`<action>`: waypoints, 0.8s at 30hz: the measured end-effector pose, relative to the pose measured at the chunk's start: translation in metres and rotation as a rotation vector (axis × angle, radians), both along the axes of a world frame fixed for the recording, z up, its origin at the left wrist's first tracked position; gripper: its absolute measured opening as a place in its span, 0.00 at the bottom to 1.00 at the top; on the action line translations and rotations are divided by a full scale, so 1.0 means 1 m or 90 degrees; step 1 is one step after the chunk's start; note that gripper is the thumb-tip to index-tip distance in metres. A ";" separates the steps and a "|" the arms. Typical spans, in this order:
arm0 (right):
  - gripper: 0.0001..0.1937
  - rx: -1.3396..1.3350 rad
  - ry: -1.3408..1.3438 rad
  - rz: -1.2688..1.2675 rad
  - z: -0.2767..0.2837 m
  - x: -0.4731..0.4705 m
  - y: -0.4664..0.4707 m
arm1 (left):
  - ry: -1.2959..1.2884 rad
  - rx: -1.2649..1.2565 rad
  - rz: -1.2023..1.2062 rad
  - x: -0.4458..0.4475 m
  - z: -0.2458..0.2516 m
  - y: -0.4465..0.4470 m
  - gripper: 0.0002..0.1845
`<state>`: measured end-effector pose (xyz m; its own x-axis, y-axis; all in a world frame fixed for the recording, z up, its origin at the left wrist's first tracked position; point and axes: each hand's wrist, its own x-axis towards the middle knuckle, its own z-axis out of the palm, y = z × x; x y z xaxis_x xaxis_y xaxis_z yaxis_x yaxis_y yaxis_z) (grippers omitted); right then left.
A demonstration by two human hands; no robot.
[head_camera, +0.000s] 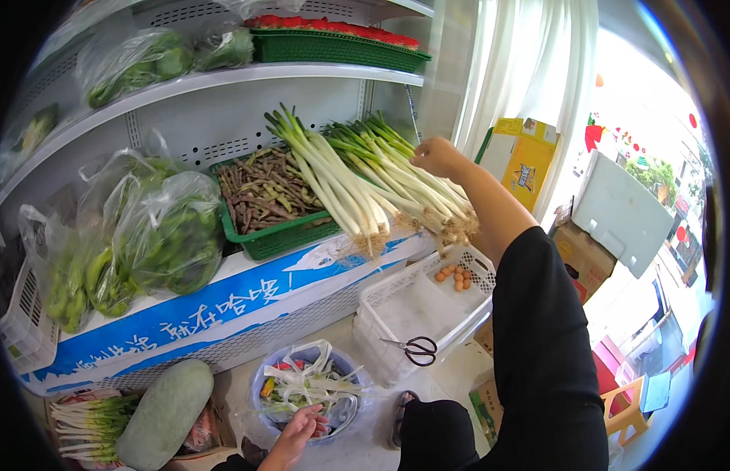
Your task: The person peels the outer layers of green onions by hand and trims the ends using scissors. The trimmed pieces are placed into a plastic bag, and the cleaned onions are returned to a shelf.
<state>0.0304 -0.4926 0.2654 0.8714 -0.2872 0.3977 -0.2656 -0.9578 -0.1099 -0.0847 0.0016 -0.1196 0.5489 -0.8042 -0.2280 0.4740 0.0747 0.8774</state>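
My right hand (439, 158) reaches over the right side of a pile of large green onions (409, 171) on the shelf. Its fingers are curled beside the green tops, and whether they grip a stalk cannot be made out. A second bundle of green onions (335, 182) lies at the left of the pile, roots toward me and over the shelf's front edge. My left hand (303, 431) is low, above the near rim of a blue waste bin (260, 377), fingers loosely bent and apart, holding nothing. Stripped onion leaves (315, 388) and plastic fill the bin.
Black-handled scissors (421, 351) rest on the near rim of a white crate (370, 297) holding several eggs (457, 275). Beans fill a green basket (264, 244). Bagged peppers (176, 235) stand left. A winter melon (167, 412) lies below. A yellow carton (521, 162) stands right.
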 end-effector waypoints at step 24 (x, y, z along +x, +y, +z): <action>0.13 -0.084 -0.056 -0.256 -0.133 0.046 -0.086 | 0.209 0.059 -0.027 0.015 -0.089 0.002 0.26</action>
